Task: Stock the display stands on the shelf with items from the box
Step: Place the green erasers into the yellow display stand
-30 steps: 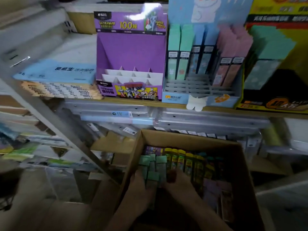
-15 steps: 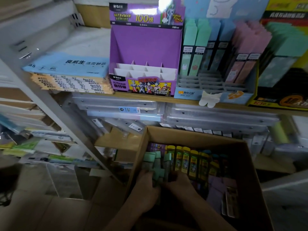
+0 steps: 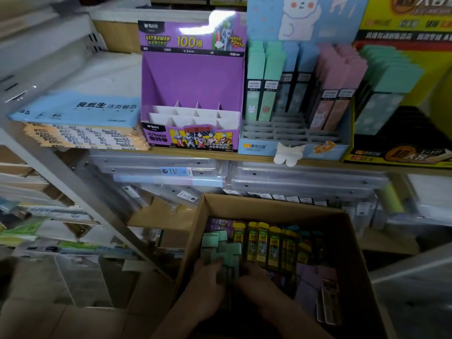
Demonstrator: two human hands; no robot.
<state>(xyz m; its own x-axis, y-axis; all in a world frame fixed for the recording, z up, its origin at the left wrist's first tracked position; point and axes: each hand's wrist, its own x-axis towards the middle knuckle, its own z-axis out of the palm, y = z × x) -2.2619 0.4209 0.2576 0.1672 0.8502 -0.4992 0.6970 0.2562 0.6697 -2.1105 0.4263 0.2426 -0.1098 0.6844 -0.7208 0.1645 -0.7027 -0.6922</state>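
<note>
Stationery-shop shelf [image 3: 195, 154] above box [image 3: 269, 207]: purple stand [image 3: 193, 79] empty, blue stand [image 3: 254, 146] part-filled (front slots bare). Inside box, left hand [image 3: 210, 274] & right hand [image 3: 258, 280] both clasp green packs [image 3: 230, 248]; restock looks approx. halfway at best.

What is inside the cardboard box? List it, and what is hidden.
Mint-capped packs, yellow-capped packs and purple packs sit in the cardboard box. The left hand grips mint ones, the right hand beside it. Floor and lower layers are covered.
</note>
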